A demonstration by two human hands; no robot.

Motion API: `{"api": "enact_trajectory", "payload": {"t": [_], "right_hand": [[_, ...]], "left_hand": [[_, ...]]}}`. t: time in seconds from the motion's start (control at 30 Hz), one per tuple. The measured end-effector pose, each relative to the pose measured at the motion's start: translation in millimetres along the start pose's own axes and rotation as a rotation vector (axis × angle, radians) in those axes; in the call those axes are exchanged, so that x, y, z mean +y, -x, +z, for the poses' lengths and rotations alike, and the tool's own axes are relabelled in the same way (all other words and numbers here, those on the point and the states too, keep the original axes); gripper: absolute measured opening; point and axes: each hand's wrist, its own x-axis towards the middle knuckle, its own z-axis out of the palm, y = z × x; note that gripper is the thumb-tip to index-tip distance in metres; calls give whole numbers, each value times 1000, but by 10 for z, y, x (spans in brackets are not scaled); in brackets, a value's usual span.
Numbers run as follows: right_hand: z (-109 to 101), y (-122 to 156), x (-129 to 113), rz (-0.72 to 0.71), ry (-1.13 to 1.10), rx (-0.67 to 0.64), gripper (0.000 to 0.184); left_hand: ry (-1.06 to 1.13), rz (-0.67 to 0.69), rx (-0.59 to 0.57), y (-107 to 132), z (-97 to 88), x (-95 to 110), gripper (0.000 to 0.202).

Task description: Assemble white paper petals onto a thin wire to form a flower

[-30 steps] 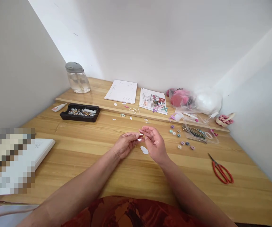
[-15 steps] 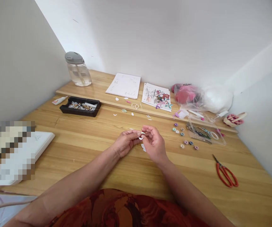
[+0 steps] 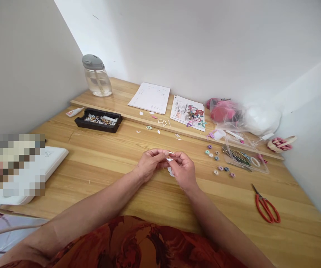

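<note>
Over the middle of the wooden table point(image 3: 99, 163), my left hand point(image 3: 149, 164) and my right hand point(image 3: 183, 170) meet fingertip to fingertip. Both pinch a small white curled paper strip point(image 3: 169, 156) between thumb and fingers. A white paper piece point(image 3: 171, 172) lies on the table just under the hands, partly hidden by my right hand.
A black tray of beads point(image 3: 99, 120), a glue tube point(image 3: 75, 111) and a water jug point(image 3: 97, 76) stand at the back left. Paper sheets point(image 3: 151, 97), a card with coloured shapes point(image 3: 190, 113), small coloured coils point(image 3: 219, 168), a clear box point(image 3: 244, 158) and red scissors point(image 3: 266, 206) lie to the right.
My hands have stayed together on the white strip, with the right fingers closing in over it. The view has shifted a little.
</note>
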Motion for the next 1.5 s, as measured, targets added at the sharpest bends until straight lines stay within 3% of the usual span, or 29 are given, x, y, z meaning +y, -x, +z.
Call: {"api": "enact_trajectory", "payload": {"t": [0.2,0.47,0.63,0.8,1.03,1.2,1.33,1.43,1.5], "right_hand": [[26,42,-27,41,0,20,26],[39,62,-9,23,50,36,24],[12,61,16,17,68,16,23],[0,77,-5,-2,165,-18,22],[-11,78,10,-30,212,-32,20],[-22,67,-7,-38,206,-40,21],[-141,20,-146,-70,270,20,17],[-331,2,-251,-151,442,125,17],[-462,31,-273,-170,555,128,19]], "left_hand": [[-98,89,-16,6,6,-25,26],[-208,140,106,31,37,23,26],[-196,203,125,-6,8,29,21],[-155,208,77,-50,-42,29,19],[21,135,-55,9,23,108,18],[16,119,-71,4,8,135,21],[19,146,-37,-23,-14,147,20],[28,150,-24,-35,-15,153,20],[35,149,-14,-37,-13,155,19]]}}
